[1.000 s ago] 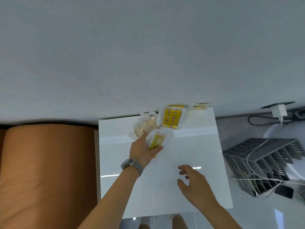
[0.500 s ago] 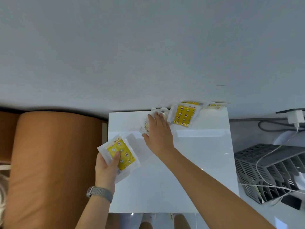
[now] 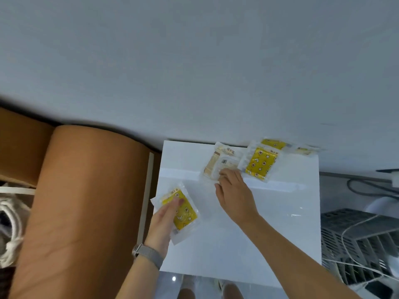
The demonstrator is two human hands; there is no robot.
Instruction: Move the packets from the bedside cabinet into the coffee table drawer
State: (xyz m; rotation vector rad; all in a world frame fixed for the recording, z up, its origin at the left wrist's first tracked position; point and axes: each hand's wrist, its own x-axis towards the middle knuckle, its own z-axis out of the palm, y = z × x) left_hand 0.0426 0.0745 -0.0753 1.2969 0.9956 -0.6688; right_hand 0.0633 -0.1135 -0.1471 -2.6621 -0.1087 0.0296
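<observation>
Left hand fingers gripping yellow packet, right hand fingers pinching beige packet on white bedside cabinet

My right hand covers the near end of the pale packet. At the cabinet's far right corner, two packets lie half hidden, their print blurred.

Glossy white worktop, reflective. Clear shiny plastic packets, yellow print inside. Smooth tan leather-look headboard. Matt grey wall. Woven grey watch strap.
</observation>
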